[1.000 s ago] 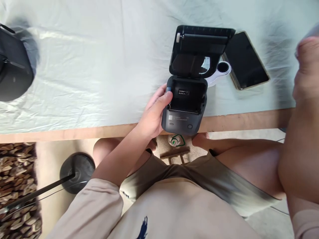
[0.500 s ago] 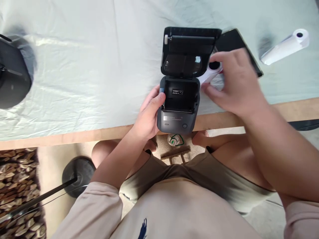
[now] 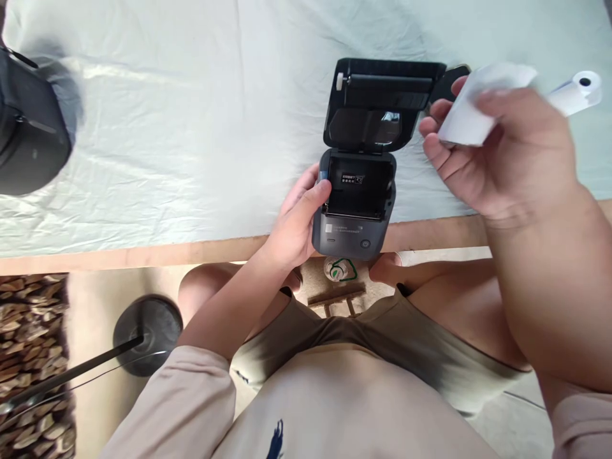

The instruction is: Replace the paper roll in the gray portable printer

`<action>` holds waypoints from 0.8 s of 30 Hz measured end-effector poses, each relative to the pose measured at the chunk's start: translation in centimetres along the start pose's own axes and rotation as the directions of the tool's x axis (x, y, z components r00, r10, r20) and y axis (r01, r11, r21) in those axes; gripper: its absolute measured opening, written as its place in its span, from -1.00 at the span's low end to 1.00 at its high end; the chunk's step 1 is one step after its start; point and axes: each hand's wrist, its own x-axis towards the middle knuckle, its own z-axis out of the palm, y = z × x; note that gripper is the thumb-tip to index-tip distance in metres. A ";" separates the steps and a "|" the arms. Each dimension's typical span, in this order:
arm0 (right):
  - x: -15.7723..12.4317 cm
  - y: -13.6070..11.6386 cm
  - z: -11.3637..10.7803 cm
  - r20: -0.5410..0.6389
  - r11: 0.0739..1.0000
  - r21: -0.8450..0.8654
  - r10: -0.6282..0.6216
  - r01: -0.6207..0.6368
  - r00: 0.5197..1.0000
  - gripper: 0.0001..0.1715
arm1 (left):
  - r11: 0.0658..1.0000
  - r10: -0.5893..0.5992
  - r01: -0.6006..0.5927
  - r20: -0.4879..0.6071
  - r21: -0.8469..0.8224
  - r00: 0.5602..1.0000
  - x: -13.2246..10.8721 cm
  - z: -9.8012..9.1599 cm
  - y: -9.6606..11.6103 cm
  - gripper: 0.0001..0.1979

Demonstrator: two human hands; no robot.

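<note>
My left hand [image 3: 301, 210] grips the left side of a small dark label printer [image 3: 351, 233], thumb on top of its edge. The printer's lid stands raised, with a black roller and a clear window in it, and its paper bay shows no roll inside. To the right, my right hand [image 3: 511, 146] holds a white paper roll [image 3: 471, 111] between thumb and fingers, some way from the printer. The roll's far end is blurred. A second white paper roll [image 3: 581, 89] lies on the table behind that hand, partly covered by it.
A black flat device [image 3: 449, 81] lies behind the lid, mostly hidden. At the far left stands a dark bag [image 3: 33, 127]. The cloth-covered table [image 3: 191, 127] ends in a wooden front edge. Below are a round black stand base [image 3: 148, 335] and a bottle [image 3: 337, 269].
My right hand has lifted the paper roll from beside the printer, moved it right and turned it. The printer, in my left hand, appears slightly further right in view.
</note>
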 end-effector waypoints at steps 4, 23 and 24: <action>-0.3 1.3 -1.2 0.097 0.986 -0.017 -0.162 0.164 0.982 -0.45 | 1.000 0.006 -0.006 -0.001 0.011 1.000 0.1 0.0 -0.1 -0.75; -10.5 -4.4 4.8 0.139 0.740 -0.312 -0.586 0.596 0.799 -0.38 | 1.000 0.010 -0.009 -0.101 0.011 0.995 0.3 0.2 -0.3 -0.83; -11.4 -4.7 5.2 0.171 0.717 -0.358 -0.580 0.599 0.797 -0.35 | 1.000 0.008 -0.005 -0.128 0.022 0.992 0.3 0.3 -0.3 -0.84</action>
